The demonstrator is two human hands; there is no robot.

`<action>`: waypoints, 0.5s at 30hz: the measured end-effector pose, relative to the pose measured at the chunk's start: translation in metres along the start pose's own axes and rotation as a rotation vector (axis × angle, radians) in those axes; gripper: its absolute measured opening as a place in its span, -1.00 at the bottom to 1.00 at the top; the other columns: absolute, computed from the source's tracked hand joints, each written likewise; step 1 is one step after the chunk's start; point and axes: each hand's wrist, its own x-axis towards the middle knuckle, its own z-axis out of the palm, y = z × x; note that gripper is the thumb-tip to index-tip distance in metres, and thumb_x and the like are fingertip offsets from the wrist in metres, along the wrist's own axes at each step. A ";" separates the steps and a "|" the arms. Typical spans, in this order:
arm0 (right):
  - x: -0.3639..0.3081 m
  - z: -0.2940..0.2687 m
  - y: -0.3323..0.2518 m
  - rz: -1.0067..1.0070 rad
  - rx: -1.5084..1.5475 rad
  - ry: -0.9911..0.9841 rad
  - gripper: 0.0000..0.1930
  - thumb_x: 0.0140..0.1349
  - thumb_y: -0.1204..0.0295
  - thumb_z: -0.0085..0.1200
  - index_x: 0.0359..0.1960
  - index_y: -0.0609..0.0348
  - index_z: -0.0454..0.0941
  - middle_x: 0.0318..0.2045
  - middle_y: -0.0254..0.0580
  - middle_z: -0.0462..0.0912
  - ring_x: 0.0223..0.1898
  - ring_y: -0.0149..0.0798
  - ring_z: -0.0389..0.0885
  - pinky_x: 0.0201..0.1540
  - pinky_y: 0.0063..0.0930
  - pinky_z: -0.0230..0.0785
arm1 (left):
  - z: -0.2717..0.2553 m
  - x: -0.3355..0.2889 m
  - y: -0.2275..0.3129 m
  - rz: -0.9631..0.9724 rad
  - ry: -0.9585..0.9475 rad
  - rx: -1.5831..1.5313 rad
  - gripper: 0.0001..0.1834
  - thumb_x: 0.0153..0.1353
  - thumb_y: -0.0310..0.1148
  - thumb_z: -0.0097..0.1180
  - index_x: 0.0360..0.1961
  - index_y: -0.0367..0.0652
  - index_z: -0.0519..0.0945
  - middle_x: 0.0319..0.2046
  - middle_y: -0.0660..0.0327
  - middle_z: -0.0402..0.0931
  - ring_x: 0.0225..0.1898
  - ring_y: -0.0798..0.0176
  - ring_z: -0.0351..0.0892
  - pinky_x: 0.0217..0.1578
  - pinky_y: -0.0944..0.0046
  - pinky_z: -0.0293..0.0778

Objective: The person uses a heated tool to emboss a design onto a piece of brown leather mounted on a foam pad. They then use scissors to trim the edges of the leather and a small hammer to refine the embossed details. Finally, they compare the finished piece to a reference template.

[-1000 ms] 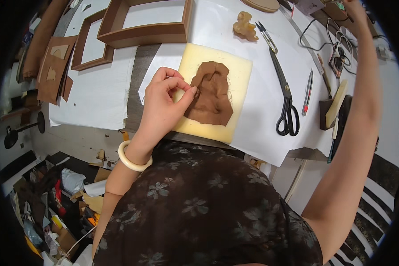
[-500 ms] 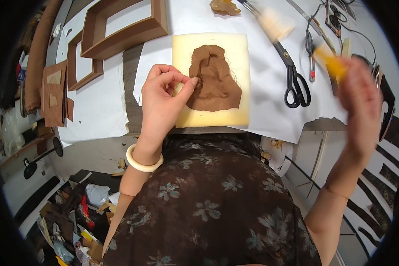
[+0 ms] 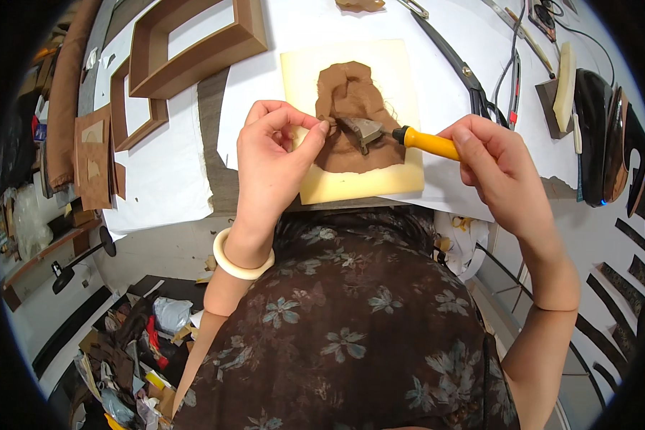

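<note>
A crumpled, moulded piece of brown leather (image 3: 347, 89) lies on a yellow foam pad (image 3: 362, 188) in front of me. My left hand (image 3: 279, 140) pinches the leather's left side between thumb and fingertips; the exact spot is partly hidden. A cream bangle (image 3: 229, 265) rings that wrist. In my right hand (image 3: 494, 158) is a yellow-handled tool (image 3: 431, 143) with a black collar. Its broad, grey, trowel-like metal head sits over the middle of the leather, pointing left, and seems to touch it.
Black-handled scissors (image 3: 473, 84) and a craft knife (image 3: 514, 86) lie to the right. Beyond them stands a dark block (image 3: 552, 104) beside a cream strip (image 3: 566, 79). Brown open frames (image 3: 201, 54) and leather pieces (image 3: 93, 161) are at the left; scraps (image 3: 122, 358) heap below.
My right hand has come in from the far right, bringing the yellow-handled tool over the leather. The left hand keeps its pinch. A blurred pale thing over the scissors no longer shows.
</note>
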 end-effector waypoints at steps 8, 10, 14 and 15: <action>0.000 -0.007 -0.055 0.216 -0.086 -0.092 -0.63 0.72 0.15 -0.12 0.15 0.14 0.65 -0.64 -0.63 0.28 -0.74 -0.68 0.16 -0.75 -0.72 0.20 | 0.012 -0.003 0.004 -0.015 0.008 0.003 -0.89 0.19 -0.45 0.51 -0.38 -0.25 0.80 -0.22 0.31 0.47 -0.40 0.49 0.35 -0.39 0.40 0.35; -0.001 -0.008 -0.066 0.251 -0.070 -0.106 -0.62 0.71 0.14 -0.12 0.16 0.12 0.64 -0.65 -0.62 0.27 -0.73 -0.69 0.16 -0.73 -0.73 0.25 | 0.013 -0.003 0.005 -0.015 0.018 0.004 -0.89 0.18 -0.45 0.51 -0.38 -0.25 0.80 -0.23 0.31 0.47 -0.41 0.48 0.35 -0.39 0.40 0.35; -0.001 -0.012 -0.077 0.301 -0.060 -0.103 -0.61 0.70 0.11 -0.11 0.17 0.13 0.63 -0.67 -0.62 0.23 -0.73 -0.68 0.15 -0.72 -0.72 0.29 | 0.015 -0.005 0.007 0.005 0.025 0.018 -0.89 0.17 -0.45 0.51 -0.39 -0.25 0.80 -0.24 0.31 0.48 -0.42 0.48 0.35 -0.40 0.40 0.35; 0.000 -0.013 -0.077 0.303 -0.063 -0.110 -0.60 0.70 0.11 -0.11 0.17 0.13 0.63 -0.68 -0.62 0.22 -0.73 -0.68 0.14 -0.72 -0.71 0.30 | 0.015 -0.005 0.006 0.006 0.031 0.007 -0.89 0.17 -0.45 0.50 -0.39 -0.25 0.79 -0.24 0.31 0.48 -0.42 0.48 0.35 -0.40 0.40 0.35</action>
